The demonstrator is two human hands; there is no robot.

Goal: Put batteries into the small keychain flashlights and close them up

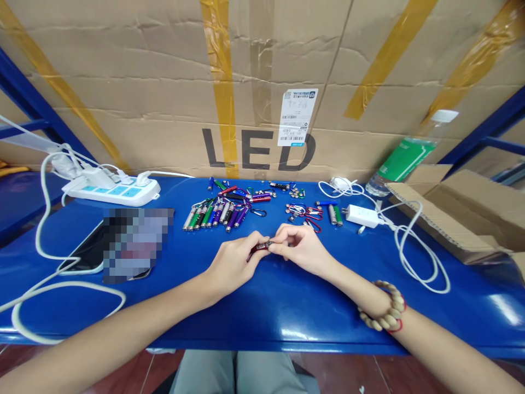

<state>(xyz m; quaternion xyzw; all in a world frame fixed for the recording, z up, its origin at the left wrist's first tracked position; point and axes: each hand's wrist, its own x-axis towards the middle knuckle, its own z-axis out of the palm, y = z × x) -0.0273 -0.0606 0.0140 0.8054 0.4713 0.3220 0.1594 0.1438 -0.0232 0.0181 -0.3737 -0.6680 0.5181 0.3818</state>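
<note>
Between my hands, just above the blue tabletop, is a small dark red mini flashlight. My left hand is closed around its body. The thumb and fingertips of my right hand pinch its end; any small part between them is too tiny to make out. Beyond my left hand lies a group of colourful mini flashlights, in green, black, blue, purple and silver. Past my right hand are several red carabiner clips and small button cells. A silver flashlight lies with others to their right.
A white power strip and phones with cables occupy the left. On the right are a white charger with looped cable, a bottle and an open cardboard box. A large carton stands behind.
</note>
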